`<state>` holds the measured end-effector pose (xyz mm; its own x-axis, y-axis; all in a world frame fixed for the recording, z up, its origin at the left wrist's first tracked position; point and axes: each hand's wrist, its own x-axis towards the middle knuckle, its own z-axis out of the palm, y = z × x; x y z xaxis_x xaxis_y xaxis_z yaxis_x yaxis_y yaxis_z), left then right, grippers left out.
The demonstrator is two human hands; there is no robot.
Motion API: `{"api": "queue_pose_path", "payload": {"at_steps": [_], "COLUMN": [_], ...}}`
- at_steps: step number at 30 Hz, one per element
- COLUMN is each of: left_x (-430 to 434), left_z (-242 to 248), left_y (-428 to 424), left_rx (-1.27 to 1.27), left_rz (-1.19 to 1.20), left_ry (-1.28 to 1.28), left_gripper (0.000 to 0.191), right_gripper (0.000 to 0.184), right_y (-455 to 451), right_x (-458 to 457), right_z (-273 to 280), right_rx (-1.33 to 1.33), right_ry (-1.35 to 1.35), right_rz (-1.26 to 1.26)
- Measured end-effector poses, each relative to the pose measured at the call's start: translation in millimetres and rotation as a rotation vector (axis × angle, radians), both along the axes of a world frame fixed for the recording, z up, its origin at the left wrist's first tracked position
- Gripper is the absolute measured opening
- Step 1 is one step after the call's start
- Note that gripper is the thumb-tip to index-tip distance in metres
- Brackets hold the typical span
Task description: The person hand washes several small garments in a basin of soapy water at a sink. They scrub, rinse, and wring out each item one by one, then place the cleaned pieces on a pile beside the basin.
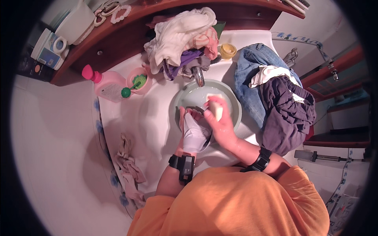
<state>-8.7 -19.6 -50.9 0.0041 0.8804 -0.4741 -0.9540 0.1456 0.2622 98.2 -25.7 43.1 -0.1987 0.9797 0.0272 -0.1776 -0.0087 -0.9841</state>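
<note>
My left hand (193, 114) grips a wet white cloth garment (197, 134) with dark edging, which drapes over my palm and wrist. In my right hand (225, 126) is a cream-coloured bar of soap (218, 112), held just right of the garment; the fingers are slightly blurred. Both hands are above a pale green round basin (238, 113) of cloudy water, set in the white sink. A chrome faucet (199, 77) reaches over the basin's far rim. A small pale patch by my right fingertips is too unclear to name.
White, pink and purple clothes (180, 38) are heaped behind the faucet. Blue jeans (251, 79) and dark purple elastic-waist clothing (283, 115) lie at right. A pink pump bottle (110, 85), pink cup (144, 84) and yellow container (228, 51) stand around. A twisted pink cloth (130, 168) lies left.
</note>
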Motion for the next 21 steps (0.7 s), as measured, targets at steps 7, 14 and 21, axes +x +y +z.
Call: {"api": "queue_pose_path", "payload": {"at_steps": [7, 14, 21], "left_x": [42, 10, 13], "left_z": [56, -9, 24], "left_y": [-7, 8, 6], "left_rx": [0.136, -0.242, -0.108], "left_rz": [0.515, -0.158, 0.133], "left_ry": [-0.148, 0.317, 0.741], "left_gripper": [0.034, 0.043, 0.047], "right_gripper": [0.037, 0.043, 0.048], "right_y": [-1, 65, 203], "right_x": [-15, 9, 69], "right_z": [-15, -64, 10], "right_rx": [0.694, -0.312, 0.531], "right_ry": [-0.846, -0.392, -1.02], "right_rz": [0.137, 0.137, -0.142]}}
